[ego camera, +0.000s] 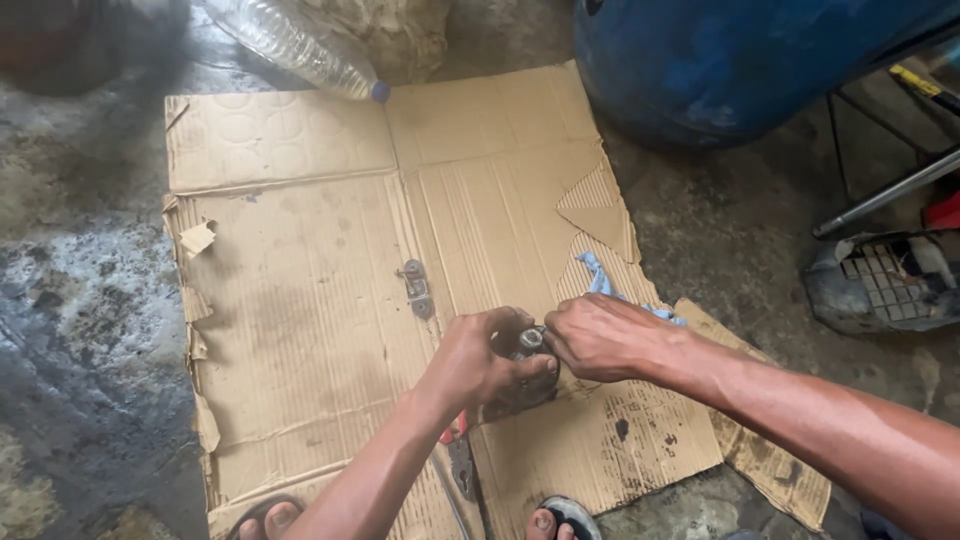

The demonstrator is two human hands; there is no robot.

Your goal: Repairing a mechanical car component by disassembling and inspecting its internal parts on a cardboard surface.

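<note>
Left hand (480, 365) grips a small metal part (527, 345) near the cardboard sheet's (300, 300) near edge, axis upright, top pinched by right hand (600, 338) fingers.

Stained, wet concrete floor (90, 300); flattened cardboard sheet (300, 300) laid on it. Blue drum (720, 60) beyond the cardboard's far right corner.

Both hands meet low in the middle of the view. The left hand (480, 362) curls closed, fingers wrapped and knuckles up, forearm rising from below. The right hand (600, 338) pinches with its fingertips (552, 345) against the left, its arm stretching in from the lower right.
</note>
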